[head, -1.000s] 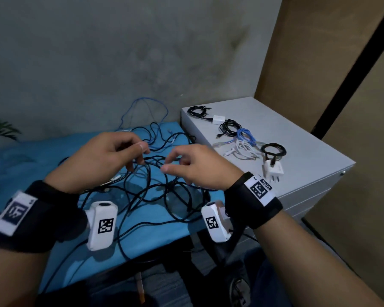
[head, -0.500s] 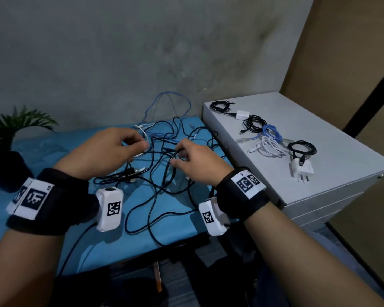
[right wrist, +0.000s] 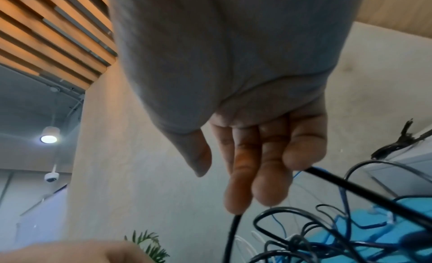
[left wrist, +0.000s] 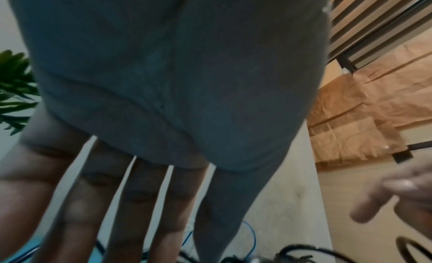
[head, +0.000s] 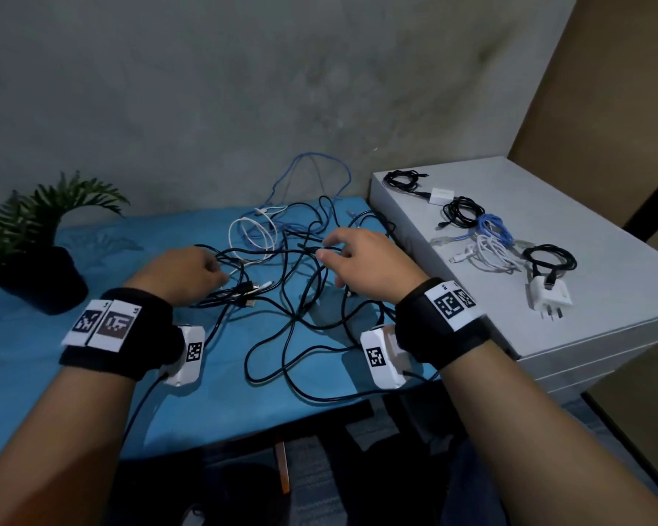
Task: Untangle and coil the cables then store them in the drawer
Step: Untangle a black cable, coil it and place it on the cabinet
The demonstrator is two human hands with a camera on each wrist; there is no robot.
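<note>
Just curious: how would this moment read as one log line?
left hand: open, in cable tangle | right hand: grip on black cable | drawer: unseen

**No readable text, only coded markers**

No word, brand or number can be made out. The black wristbands [head: 118,332] carry white labels printed with square black-and-white code patterns; tiny characters at the label corners are too small to read. The white camera housings [head: 189,354] below the wristbands each bear one similar code square.
</note>
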